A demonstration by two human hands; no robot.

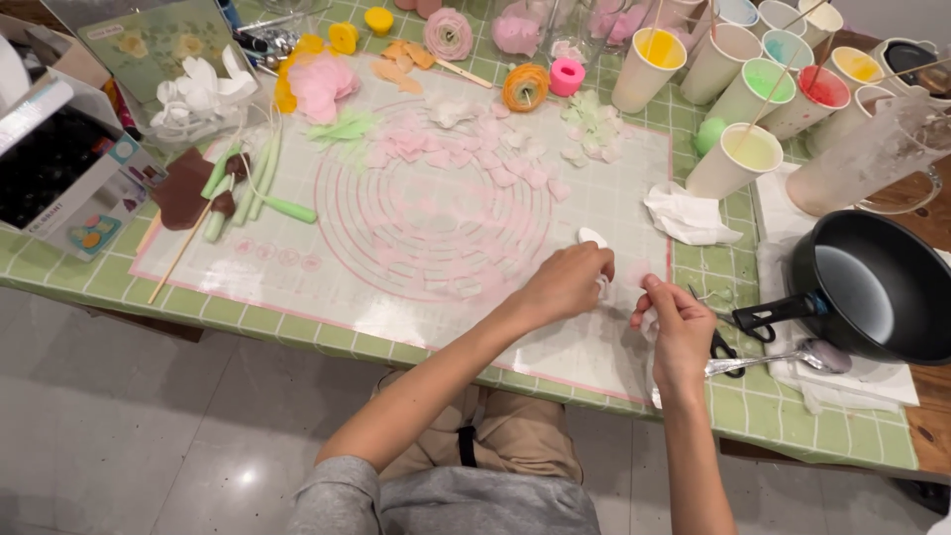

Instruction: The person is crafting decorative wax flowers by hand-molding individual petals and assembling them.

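Fingers (594,266) of the left hand (565,287) are pressed together, pinching a small white petal piece (592,238) over the right part of the translucent mat (297,287). Right hand (679,327) fingers are curled shut on a thin clear sheet (649,362) near the bench's front edge. Scissors (728,347) and a metal spoon (792,357) lie just beside the right hand. A black pan (882,287) sits toward the right edge on white paper. Cups of coloured liquid (753,94) stand at the far right corner; pink petals (475,159) are scattered across the mat centre.
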